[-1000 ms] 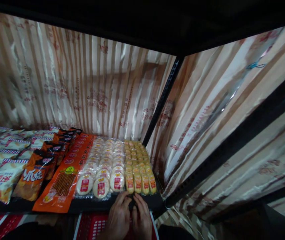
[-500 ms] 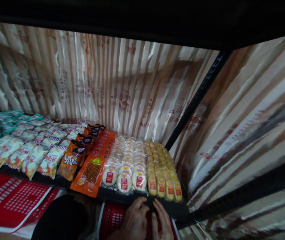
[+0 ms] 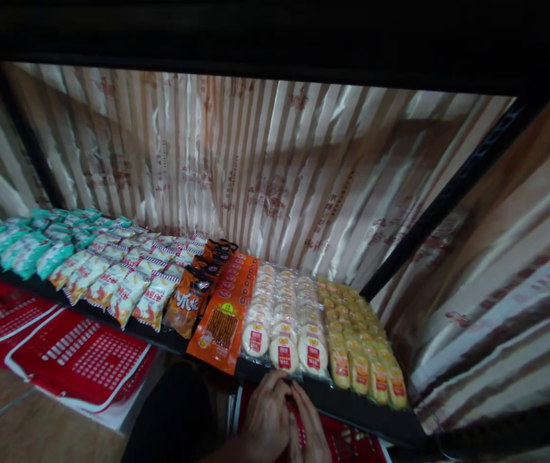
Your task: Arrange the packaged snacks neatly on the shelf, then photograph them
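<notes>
My left hand [image 3: 268, 413] and my right hand [image 3: 310, 427] are close together, low in the view, at the front edge of the black shelf [image 3: 352, 406]. Their fingers are slightly bent and partly apart, and I see nothing held. Just beyond the fingertips lie rows of round white packaged cakes [image 3: 283, 354] with red labels. To the right of these are rows of small yellow packaged cakes [image 3: 359, 370]. A flat orange bag of stick snacks [image 3: 221, 321] lies left of the white cakes. Beneath my hands is a red basket [image 3: 347, 444], partly covered by them.
Farther left on the shelf are orange-black snack bags [image 3: 186, 302], white snack bags [image 3: 128, 296] and green bags [image 3: 24, 251]. Red baskets [image 3: 87, 360] stand on the floor below. A striped curtain [image 3: 279, 161] hangs behind, and a dark beam [image 3: 256, 45] crosses above.
The view has turned left, so the shelf goods appear farther right and more green bags and baskets show. My hands have drawn closer together and stay at the shelf edge.
</notes>
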`<state>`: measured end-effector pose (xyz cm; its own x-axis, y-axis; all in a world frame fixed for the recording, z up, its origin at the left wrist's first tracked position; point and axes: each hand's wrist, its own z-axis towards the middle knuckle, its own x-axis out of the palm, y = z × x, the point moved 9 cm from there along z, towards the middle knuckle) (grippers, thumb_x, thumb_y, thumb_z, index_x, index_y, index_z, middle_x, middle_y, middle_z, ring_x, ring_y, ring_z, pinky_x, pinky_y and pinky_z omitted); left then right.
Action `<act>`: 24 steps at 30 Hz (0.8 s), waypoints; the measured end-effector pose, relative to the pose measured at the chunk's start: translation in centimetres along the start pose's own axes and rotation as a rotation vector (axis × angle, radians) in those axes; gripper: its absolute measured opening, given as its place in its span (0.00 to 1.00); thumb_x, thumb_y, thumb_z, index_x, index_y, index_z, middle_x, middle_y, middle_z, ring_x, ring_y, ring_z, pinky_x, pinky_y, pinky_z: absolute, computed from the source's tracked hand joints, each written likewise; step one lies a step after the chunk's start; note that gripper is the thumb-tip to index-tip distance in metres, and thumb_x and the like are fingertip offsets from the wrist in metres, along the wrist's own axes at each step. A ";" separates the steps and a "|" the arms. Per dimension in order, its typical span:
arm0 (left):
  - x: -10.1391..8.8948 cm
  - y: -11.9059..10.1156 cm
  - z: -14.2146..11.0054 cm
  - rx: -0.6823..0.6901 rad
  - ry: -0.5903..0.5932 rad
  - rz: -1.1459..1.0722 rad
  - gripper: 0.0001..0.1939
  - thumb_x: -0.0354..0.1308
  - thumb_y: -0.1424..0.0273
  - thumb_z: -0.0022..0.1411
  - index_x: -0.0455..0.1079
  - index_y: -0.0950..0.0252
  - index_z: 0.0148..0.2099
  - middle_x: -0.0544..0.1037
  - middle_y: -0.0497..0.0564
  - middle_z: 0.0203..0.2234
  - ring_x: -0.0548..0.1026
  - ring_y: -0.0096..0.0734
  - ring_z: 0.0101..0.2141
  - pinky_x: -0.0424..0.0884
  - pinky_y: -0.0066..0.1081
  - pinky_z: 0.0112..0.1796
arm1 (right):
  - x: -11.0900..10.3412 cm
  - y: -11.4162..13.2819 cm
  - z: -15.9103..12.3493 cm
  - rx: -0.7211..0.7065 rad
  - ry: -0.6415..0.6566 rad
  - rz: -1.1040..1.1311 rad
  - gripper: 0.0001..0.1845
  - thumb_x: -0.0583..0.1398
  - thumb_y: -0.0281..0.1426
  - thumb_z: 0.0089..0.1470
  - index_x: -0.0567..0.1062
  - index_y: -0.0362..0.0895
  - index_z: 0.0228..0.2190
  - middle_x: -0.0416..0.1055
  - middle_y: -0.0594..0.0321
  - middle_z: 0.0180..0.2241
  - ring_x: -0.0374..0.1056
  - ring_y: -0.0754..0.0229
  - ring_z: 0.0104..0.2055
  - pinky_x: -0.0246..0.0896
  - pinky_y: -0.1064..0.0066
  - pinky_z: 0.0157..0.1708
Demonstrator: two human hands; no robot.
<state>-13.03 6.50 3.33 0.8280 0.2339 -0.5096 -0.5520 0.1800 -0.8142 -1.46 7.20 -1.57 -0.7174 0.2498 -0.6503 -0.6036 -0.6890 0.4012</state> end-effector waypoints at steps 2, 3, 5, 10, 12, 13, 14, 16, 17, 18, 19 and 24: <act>-0.8 0.3 -0.3 -0.024 -0.014 0.000 0.18 0.43 0.82 0.53 0.70 0.68 0.41 0.72 0.59 0.48 0.69 0.36 0.50 0.66 0.37 0.52 | 0.9 0.8 0.2 0.043 0.014 0.025 0.23 0.51 0.36 0.59 0.64 0.46 0.55 0.67 0.55 0.54 0.67 0.53 0.52 0.70 0.65 0.45; -1.2 0.4 -0.4 -0.037 -0.015 0.004 0.19 0.43 0.82 0.53 0.70 0.68 0.42 0.72 0.60 0.48 0.69 0.36 0.51 0.66 0.38 0.52 | 1.1 1.1 0.3 0.081 0.007 0.042 0.23 0.51 0.37 0.59 0.65 0.46 0.55 0.67 0.55 0.54 0.66 0.53 0.53 0.70 0.65 0.46; -1.8 0.8 -0.7 -0.065 -0.007 0.014 0.19 0.43 0.83 0.52 0.70 0.68 0.41 0.72 0.60 0.49 0.69 0.37 0.52 0.65 0.38 0.53 | 1.5 1.5 0.4 0.157 -0.008 0.089 0.23 0.49 0.37 0.60 0.65 0.45 0.54 0.66 0.55 0.54 0.64 0.53 0.55 0.67 0.64 0.49; -4.0 1.7 -1.4 -0.087 -0.002 0.044 0.19 0.43 0.83 0.51 0.70 0.68 0.41 0.70 0.60 0.51 0.67 0.37 0.54 0.63 0.38 0.55 | 2.8 3.1 1.1 0.211 0.069 0.166 0.22 0.52 0.37 0.58 0.69 0.43 0.52 0.67 0.54 0.54 0.64 0.53 0.55 0.67 0.65 0.49; -5.3 1.9 -1.5 -0.092 -0.019 0.064 0.20 0.43 0.83 0.51 0.70 0.68 0.41 0.70 0.59 0.52 0.68 0.36 0.53 0.64 0.37 0.54 | 3.5 4.0 1.7 0.211 0.093 0.179 0.23 0.53 0.36 0.56 0.69 0.42 0.51 0.67 0.53 0.53 0.65 0.53 0.54 0.68 0.64 0.49; -6.1 2.0 -1.5 -0.093 -0.031 0.078 0.20 0.42 0.84 0.50 0.70 0.68 0.41 0.70 0.59 0.52 0.68 0.35 0.53 0.64 0.36 0.54 | 3.9 4.6 2.1 0.213 0.098 0.189 0.23 0.53 0.35 0.56 0.69 0.41 0.51 0.68 0.52 0.53 0.65 0.53 0.54 0.68 0.64 0.49; -6.8 2.0 -1.5 -0.090 -0.044 0.095 0.21 0.42 0.84 0.50 0.70 0.68 0.42 0.70 0.59 0.51 0.68 0.35 0.53 0.64 0.36 0.54 | 4.2 5.3 2.6 0.222 0.092 0.199 0.23 0.53 0.35 0.55 0.70 0.41 0.51 0.68 0.52 0.52 0.66 0.53 0.53 0.67 0.64 0.49; -8.4 2.3 -1.3 -0.073 -0.089 0.137 0.23 0.43 0.84 0.49 0.70 0.67 0.44 0.71 0.58 0.50 0.69 0.34 0.52 0.64 0.34 0.54 | 4.7 6.9 3.6 0.245 0.057 0.224 0.23 0.53 0.34 0.54 0.71 0.39 0.49 0.70 0.51 0.50 0.67 0.53 0.52 0.67 0.64 0.48; -9.3 2.5 -1.3 -0.060 -0.122 0.163 0.23 0.43 0.84 0.49 0.71 0.67 0.45 0.72 0.57 0.50 0.69 0.34 0.52 0.65 0.34 0.54 | 5.0 7.7 4.3 0.258 0.035 0.237 0.23 0.52 0.34 0.54 0.71 0.39 0.49 0.70 0.50 0.50 0.68 0.53 0.52 0.67 0.63 0.48; -10.4 2.7 -1.2 -0.043 -0.165 0.197 0.24 0.43 0.84 0.49 0.70 0.67 0.46 0.72 0.57 0.50 0.69 0.34 0.52 0.65 0.35 0.54 | 5.3 8.7 5.0 0.266 0.020 0.255 0.23 0.52 0.34 0.54 0.71 0.39 0.49 0.70 0.50 0.50 0.68 0.53 0.51 0.67 0.63 0.49; -11.5 3.0 -1.2 -0.019 -0.216 0.238 0.24 0.44 0.83 0.50 0.70 0.67 0.47 0.72 0.57 0.50 0.68 0.35 0.52 0.65 0.36 0.54 | 5.8 9.7 5.7 0.270 0.021 0.275 0.23 0.52 0.35 0.54 0.71 0.40 0.49 0.70 0.51 0.51 0.67 0.53 0.52 0.66 0.62 0.50; -17.9 5.4 -1.2 0.100 -0.447 0.459 0.23 0.45 0.82 0.54 0.69 0.66 0.50 0.63 0.57 0.58 0.53 0.44 0.62 0.61 0.49 0.56 | 8.4 14.0 9.4 0.298 0.069 0.286 0.24 0.51 0.38 0.55 0.72 0.38 0.48 0.70 0.49 0.50 0.66 0.51 0.54 0.62 0.55 0.53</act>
<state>-30.69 2.15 7.68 0.3963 0.6798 -0.6171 -0.8645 0.0500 -0.5001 -19.20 6.07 4.60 -0.8518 0.0233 -0.5234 -0.4648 -0.4945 0.7345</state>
